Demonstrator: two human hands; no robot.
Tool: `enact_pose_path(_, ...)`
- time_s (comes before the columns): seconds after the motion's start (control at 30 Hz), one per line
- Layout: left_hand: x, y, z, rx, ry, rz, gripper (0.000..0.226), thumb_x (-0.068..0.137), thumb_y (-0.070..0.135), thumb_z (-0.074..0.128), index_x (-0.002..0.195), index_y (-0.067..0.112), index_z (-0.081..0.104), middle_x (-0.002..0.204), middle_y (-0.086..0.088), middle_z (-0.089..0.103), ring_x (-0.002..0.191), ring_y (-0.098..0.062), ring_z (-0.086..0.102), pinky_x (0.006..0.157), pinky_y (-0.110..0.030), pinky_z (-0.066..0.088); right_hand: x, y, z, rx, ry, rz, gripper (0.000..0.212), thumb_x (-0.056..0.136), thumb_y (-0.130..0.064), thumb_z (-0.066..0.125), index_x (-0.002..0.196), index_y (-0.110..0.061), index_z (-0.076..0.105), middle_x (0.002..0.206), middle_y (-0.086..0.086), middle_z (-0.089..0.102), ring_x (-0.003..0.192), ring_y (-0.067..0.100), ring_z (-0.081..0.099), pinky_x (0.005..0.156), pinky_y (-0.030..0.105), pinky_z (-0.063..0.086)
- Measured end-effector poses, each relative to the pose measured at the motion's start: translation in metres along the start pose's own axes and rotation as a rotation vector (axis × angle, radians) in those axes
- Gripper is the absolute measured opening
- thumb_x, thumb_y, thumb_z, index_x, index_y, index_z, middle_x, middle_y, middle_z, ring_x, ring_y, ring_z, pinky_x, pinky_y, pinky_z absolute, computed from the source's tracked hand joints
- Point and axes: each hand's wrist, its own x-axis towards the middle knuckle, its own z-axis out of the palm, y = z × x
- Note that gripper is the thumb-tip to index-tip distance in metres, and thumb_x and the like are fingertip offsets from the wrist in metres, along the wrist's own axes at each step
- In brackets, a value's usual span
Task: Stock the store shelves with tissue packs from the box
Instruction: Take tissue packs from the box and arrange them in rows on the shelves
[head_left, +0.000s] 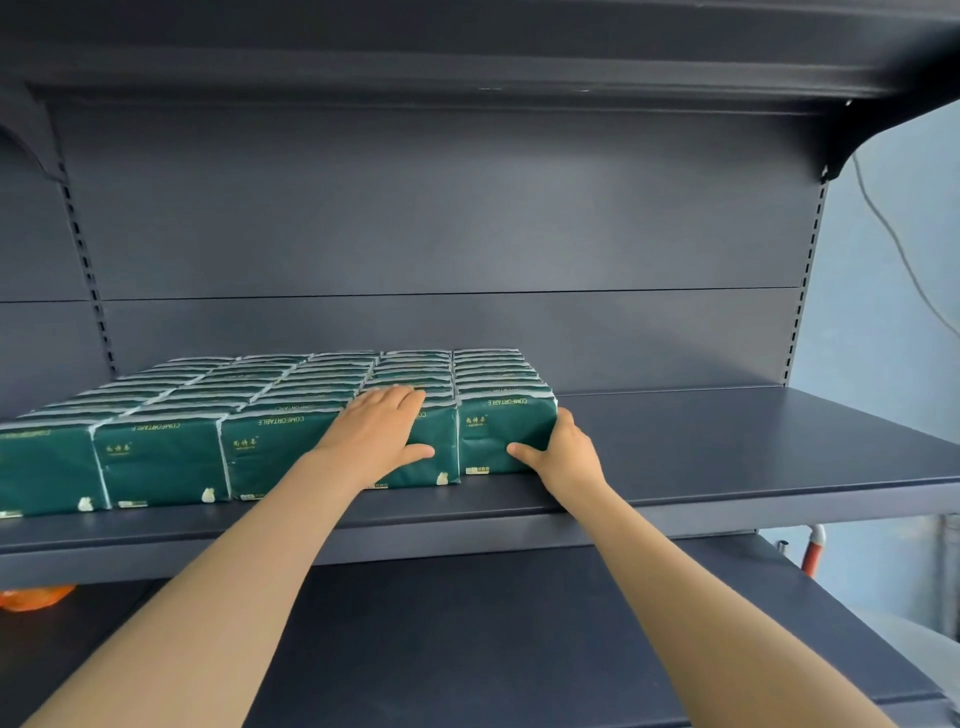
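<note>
The green packs (291, 384) stand in five tight rows on the shelf (727, 447). The end pack (498, 426) is at the front of the rightmost row. My right hand (569, 457) clamps its right end, thumb on the front face and fingers wrapped round the side. My left hand (379, 431) lies flat on the pack just left of the end pack, fingers straight over its top edge and thumb spread on the front. Right of the end pack the shelf is bare board. Below it is a lower shelf (467, 623), with something orange (31, 595) far to the left. A cable (893, 239) hangs on the wall well to the right.
</note>
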Motion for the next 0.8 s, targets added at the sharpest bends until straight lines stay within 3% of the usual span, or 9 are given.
enact_pose_path(0.47, 0.001, -0.007, 0.004, 0.008, 0.015, 0.047, 0.061, 0.093, 0.047, 0.050, 0.141, 0.015, 0.030, 0.147, -0.002, 0.036, 0.134, -0.019, 0.036, 0.111, -0.034, 0.029, 0.011, -0.009, -0.002, -0.070, -0.028, 0.058, 0.058, 0.078, -0.038, 0.074, 0.116, -0.008, 0.042, 0.109, 0.007, 0.060, 0.096, 0.025, 0.059, 0.070, 0.032, 0.045)
enact_pose_path(0.57, 0.001, -0.008, -0.002, 0.022, -0.034, 0.058, 0.063, 0.093, 0.048, 0.049, 0.142, 0.013, 0.031, 0.146, -0.004, 0.037, 0.133, -0.021, 0.037, 0.110, -0.035, 0.030, 0.008, -0.016, -0.014, -0.137, -0.060, 0.064, 0.061, 0.078, -0.039, 0.074, 0.119, -0.007, 0.041, 0.109, 0.006, 0.057, 0.090, 0.022, 0.053, 0.072, 0.032, 0.045)
enact_pose_path(0.67, 0.000, -0.011, -0.014, 0.012, -0.073, 0.028, 0.065, 0.093, 0.051, 0.046, 0.141, 0.009, 0.033, 0.144, -0.007, 0.039, 0.131, -0.024, 0.040, 0.108, -0.037, 0.033, 0.003, -0.028, -0.030, -0.253, -0.040, 0.028, 0.058, 0.081, -0.040, 0.071, 0.116, -0.005, 0.040, 0.095, 0.004, 0.051, 0.083, 0.022, 0.048, 0.066, 0.032, 0.040)
enact_pose_path(0.8, -0.014, -0.014, -0.041, 0.012, -0.050, -0.043, 0.062, 0.095, 0.053, 0.041, 0.134, 0.005, 0.041, 0.134, -0.012, 0.047, 0.120, -0.027, 0.048, 0.099, -0.041, 0.042, -0.015, -0.047, -0.060, -0.543, -0.064, -0.103, 0.053, 0.089, -0.040, 0.059, 0.122, -0.003, 0.039, 0.110, 0.014, 0.057, 0.104, 0.033, 0.052, 0.071, 0.034, 0.040)
